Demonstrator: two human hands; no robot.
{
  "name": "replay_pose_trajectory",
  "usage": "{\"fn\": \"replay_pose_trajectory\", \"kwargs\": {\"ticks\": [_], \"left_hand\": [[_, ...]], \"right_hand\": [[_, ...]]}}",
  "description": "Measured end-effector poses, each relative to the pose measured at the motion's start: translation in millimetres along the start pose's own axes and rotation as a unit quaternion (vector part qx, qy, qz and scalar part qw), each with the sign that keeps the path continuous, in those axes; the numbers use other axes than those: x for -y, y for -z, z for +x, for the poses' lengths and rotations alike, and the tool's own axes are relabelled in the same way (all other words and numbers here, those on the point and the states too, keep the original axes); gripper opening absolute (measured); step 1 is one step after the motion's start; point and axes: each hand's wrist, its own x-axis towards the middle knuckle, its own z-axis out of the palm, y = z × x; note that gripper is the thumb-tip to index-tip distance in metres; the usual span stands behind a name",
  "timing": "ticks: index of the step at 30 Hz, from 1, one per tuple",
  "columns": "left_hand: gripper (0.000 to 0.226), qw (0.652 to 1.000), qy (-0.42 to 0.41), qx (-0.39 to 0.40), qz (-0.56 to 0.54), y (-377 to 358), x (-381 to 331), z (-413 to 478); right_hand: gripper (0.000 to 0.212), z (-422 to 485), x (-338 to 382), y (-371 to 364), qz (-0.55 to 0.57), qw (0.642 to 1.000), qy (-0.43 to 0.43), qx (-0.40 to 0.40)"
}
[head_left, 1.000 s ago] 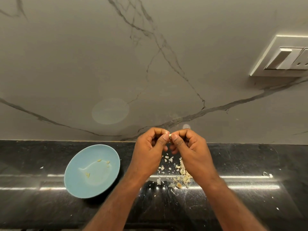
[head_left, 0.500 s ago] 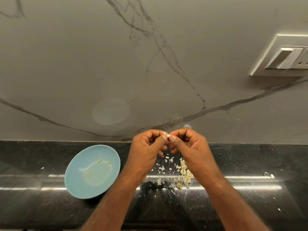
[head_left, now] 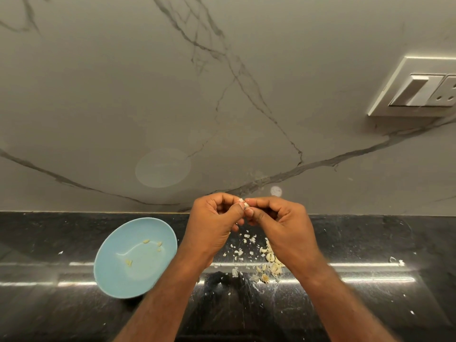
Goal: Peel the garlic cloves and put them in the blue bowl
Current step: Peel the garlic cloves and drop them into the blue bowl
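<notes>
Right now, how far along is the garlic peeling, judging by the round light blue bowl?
Done: a few pale peeled pieces lie in the round light blue bowl. In hand: left hand and right hand pinch one small garlic clove. Left: a pile of pale cloves on the glossy black counter, among papery skin flakes, seems to wait.

Head view looks down, close over the countertop [head_left: 370,304]; facing the wall [head_left: 98,95].

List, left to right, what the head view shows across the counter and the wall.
blue bowl → left hand → garlic clove, pinched between both hands → right hand → wall switch plate. The pile of cloves and peels lies below the hands, so its place in the order is unclear.
</notes>
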Motion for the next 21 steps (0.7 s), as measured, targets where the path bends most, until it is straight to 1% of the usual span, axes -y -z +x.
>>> {"fn": "replay_pose_trajectory", "kwargs": {"ticks": [6, 11, 14, 16, 21], "left_hand": [[0.006, 1.000, -0.002, 0.005, 0.023, 1.0, -1.5, -0.3], [0.009, 1.000, -0.018, -0.006, 0.008, -5.1, -5.8, -3.7], [0.013, 1.000, -0.007, -0.017, -0.009, -10.7, -6.5, -5.0], [0.014, 1.000, 0.001, -0.030, -0.001, -13.4, -4.5, -4.8], [0.017, 0.995, -0.002, -0.065, 0.080, -12.5, 8.9, -0.3]], "right_hand": [[0.020, -0.8, 0.7, -1.7, 0.002, 1.000, -0.001, -0.012], [0.019, -0.9, -0.6, -4.6, 0.032, 0.999, -0.012, -0.016], [0.018, 0.2, -1.9, -8.3, 0.080, 0.996, -0.037, -0.028], [0.016, 0.2, -2.4, -10.0, 0.123, 0.990, -0.058, -0.034], [0.016, 1.6, -2.3, -7.3, 0.276, 0.951, -0.128, -0.049]]}}
